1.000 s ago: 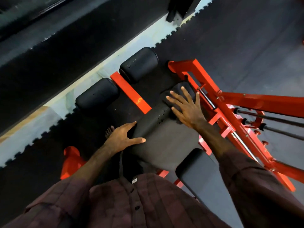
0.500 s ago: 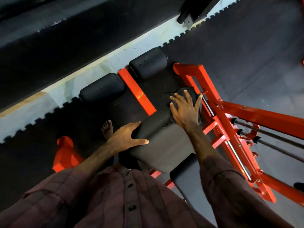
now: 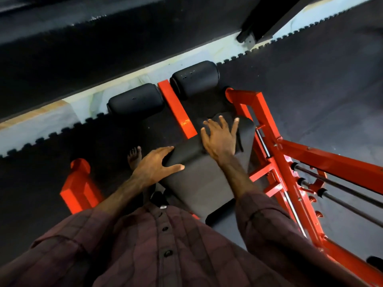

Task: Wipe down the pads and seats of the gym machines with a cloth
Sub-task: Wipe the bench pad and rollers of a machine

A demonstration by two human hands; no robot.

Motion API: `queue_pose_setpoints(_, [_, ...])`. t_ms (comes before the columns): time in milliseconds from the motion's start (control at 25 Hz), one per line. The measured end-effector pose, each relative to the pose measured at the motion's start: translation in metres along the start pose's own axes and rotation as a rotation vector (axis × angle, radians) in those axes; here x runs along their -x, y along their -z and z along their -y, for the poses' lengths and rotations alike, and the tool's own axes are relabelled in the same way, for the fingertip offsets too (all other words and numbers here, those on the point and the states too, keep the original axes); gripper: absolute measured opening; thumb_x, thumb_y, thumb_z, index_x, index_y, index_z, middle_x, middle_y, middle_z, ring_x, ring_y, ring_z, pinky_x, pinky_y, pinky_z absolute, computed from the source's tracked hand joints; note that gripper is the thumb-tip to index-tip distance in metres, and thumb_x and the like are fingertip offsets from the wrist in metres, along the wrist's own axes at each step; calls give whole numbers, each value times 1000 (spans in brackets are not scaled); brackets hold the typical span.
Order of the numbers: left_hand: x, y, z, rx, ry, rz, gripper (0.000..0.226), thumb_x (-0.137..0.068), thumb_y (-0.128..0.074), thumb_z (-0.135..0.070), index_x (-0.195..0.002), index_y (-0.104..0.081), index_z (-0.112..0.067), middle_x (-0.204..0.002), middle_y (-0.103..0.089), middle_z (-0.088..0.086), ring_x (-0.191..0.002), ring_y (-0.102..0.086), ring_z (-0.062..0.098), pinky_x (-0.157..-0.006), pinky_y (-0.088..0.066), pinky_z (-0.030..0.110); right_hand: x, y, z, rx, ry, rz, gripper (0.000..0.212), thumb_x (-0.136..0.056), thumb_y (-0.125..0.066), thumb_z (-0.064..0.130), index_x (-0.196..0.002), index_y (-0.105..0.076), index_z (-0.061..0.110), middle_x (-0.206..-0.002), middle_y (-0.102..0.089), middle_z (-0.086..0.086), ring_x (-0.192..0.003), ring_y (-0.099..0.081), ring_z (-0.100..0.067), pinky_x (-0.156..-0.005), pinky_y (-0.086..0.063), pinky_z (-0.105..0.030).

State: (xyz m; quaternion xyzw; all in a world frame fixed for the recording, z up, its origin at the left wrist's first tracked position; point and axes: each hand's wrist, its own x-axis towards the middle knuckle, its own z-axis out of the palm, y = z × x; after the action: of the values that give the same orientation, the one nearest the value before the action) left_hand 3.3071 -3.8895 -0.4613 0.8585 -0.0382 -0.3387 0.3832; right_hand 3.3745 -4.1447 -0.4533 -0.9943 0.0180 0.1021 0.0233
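The right hand (image 3: 220,139) lay flat, fingers spread, on a dark cloth (image 3: 245,133) draped over the far end of the grey seat pad (image 3: 199,181); its grip was released, pressing down on the cloth and not closed around it. The left hand (image 3: 156,166) cupped the near-left edge of the same pad, thumb on top and fingers curled over the side, a loose grip on the pad. Beyond the pad, two black roller pads (image 3: 135,100) (image 3: 194,78) sat either side of a red bar (image 3: 176,109). The red frame (image 3: 275,154) ran along the right of the pad. A bare foot (image 3: 134,157) stood on the black rubber floor (image 3: 310,90) just left of the left hand.
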Motion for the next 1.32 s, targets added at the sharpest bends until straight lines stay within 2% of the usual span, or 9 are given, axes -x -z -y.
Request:
queue_pose_setpoints(80, [9, -7, -1, 2, 21, -55, 108, -73, -50, -94, -153, -52, -22, -156, -54, -2, -143, -49, 18, -123, -36, 37, 31, -8, -8, 14, 343, -39, 50, -105, -43, 49, -146, -63, 29, -151, -60, 9, -152, -41, -25, -126, -12, -68])
queue_pose_setpoints(160, [17, -12, -1, -17, 27, -90, 108, -75, -46, -96, -153, -53, -22, -156, -53, -2, -143, -49, 17, -124, -35, 37, 34, 3, -39, 42, 497, -24, 53, -107, -38, 51, -152, -56, 31, -158, -53, 9, -155, -37, -23, -125, -15, -68])
queue_pose_setpoints(320, [36, -15, 0, -4, 44, -175, 90, -83, -60, -81, -150, -57, -21, -156, -53, -1, -144, -48, 18, -123, -35, 36, -5, 8, -10, 61, 82, 124, 51, -103, -37, 52, -138, -67, 30, -145, -64, 7, -150, -42, -26, -126, 0, -69])
queue_pose_setpoints(360, [40, -16, 1, 9, 49, -197, 92, -81, -58, -82, -149, -58, -20, -155, -55, 0, -143, -49, 19, -123, -35, 35, -1, 5, 7, 65, 89, 141, 51, -103, -37, 51, -137, -67, 29, -143, -65, 7, -149, -43, -27, -126, 0, -67])
queue_pose_setpoints(560, [49, -14, 0, 61, 52, -198, 92, -80, -57, -79, -147, -60, -17, -152, -58, 4, -141, -52, 21, -121, -35, 32, 43, 2, -23, 121, 638, 76, 57, -107, -30, 56, -158, -48, 34, -162, -48, 10, -155, -35, -23, -127, -14, -62])
queue_pose_setpoints(760, [58, -20, 11, 107, 43, -263, 77, -89, -74, -63, -147, -61, -15, -151, -59, 4, -141, -52, 18, -117, -33, 23, 17, 0, 35, 143, 252, 208, 66, -98, -22, 59, -137, -67, 29, -142, -66, 6, -145, -47, -28, -126, -8, -64])
queue_pose_setpoints(960, [62, -24, 17, 226, 85, -287, 82, -84, -72, -69, -147, -61, -17, -152, -59, 4, -141, -53, 17, -122, -38, 33, 40, 6, 10, 127, 718, 206, 60, -104, -28, 61, -156, -48, 39, -159, -51, 14, -151, -41, -20, -127, -20, -55])
queue_pose_setpoints(1160, [70, -33, 32, 408, 188, -327, 102, -68, -69, -87, -148, -60, -25, -156, -55, -4, -145, -48, 10, -125, -35, 39, 13, 0, 60, 270, 430, 346, 62, -98, -23, 62, -141, -60, 38, -147, -61, 8, -140, -50, -23, -119, -25, -64])
queue_pose_setpoints(1320, [69, -40, 44, 482, 242, -358, 109, -58, -68, -96, -146, -61, -32, -153, -57, -9, -146, -47, 11, -126, -34, 41, 42, 2, 69, 188, 740, 393, 70, -97, -16, 65, -158, -42, 42, -162, -47, 13, -151, -39, -21, -125, -22, -57])
